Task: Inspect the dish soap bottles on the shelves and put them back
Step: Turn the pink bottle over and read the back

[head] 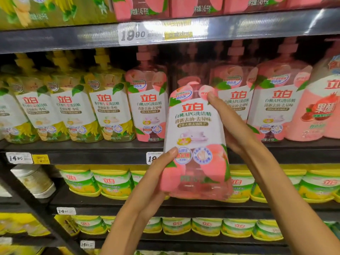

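both hands are gripping the pink bottle (195, 142) upright, left hand (161, 166) cupping low, right hand (230, 126) pinching high, shelf gap (191, 70) sitting right behind it

Dark shelves (103, 147) in front of me. Middle shelf: yellow dish soap bottles (108, 107) at left, pink peach bottles (147, 105) to their right, standing upright in a row, with a gap among the pink ones. Price tags (18, 158) on the edge. Shelf below: squat yellow-green tubs (114, 183) side by side.
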Available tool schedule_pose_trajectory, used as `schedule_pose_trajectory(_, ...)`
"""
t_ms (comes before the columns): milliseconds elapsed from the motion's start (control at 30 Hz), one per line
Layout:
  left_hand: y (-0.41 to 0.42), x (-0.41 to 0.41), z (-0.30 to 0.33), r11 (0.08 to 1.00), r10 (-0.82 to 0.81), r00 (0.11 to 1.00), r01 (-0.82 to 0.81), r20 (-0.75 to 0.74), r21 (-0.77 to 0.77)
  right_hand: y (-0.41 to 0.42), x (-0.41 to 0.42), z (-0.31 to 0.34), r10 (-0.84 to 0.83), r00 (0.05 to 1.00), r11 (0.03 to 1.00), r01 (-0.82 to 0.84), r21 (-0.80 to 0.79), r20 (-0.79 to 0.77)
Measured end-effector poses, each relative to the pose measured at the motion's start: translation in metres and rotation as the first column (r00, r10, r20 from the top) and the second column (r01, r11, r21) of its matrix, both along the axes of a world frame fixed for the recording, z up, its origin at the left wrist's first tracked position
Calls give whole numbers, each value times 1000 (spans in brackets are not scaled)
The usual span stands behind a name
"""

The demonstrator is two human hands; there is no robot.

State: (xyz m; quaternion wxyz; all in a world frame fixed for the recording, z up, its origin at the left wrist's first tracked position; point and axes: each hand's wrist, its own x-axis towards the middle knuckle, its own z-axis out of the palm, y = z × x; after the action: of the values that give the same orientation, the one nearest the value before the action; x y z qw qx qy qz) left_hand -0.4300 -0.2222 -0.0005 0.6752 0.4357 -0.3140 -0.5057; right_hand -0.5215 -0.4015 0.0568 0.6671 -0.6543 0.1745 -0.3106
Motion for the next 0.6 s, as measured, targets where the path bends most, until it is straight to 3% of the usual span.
schedule_pose_trajectory(167, 7, -3, 17, 994, -86, 993, 80, -85, -71, 6, -1, -1, 31, 997, 975, -16, 223, -65)
schedule_pose_trajectory(200, 6, -4, 21, 993, -100, 990, 93, -97, -77, 7, 0, 0, 35, 997, 976, -18, 216, -73)
schedule_pose_trajectory(300, 6, -3, 25, 990, -119, 987, 110, -104, -94, 6, -4, 0, 48, 995, 982, -64, 176, 92)
schedule_pose_trajectory(367, 5, -3, 26, 988, -117, 985, 102, -129, -119, 10, -3, 0, 23, 1000, 994, -23, 105, 1)
schedule_pose_trajectory(433, 7, -1, 22, 988, -117, 982, 100, -146, -117, 15, -2, 0, 23, 998, 974, -10, 225, -54)
schedule_pose_trajectory(533, 2, 1, 19, 995, -79, 986, 70, -148, -65, 14, -7, -7, -27, 998, 978, 37, 206, -49)
schedule_pose_trajectory(600, -5, 2, 19, 999, -40, 997, 41, -64, 17, 14, -3, -6, -72, 997, 982, 65, 178, 34)
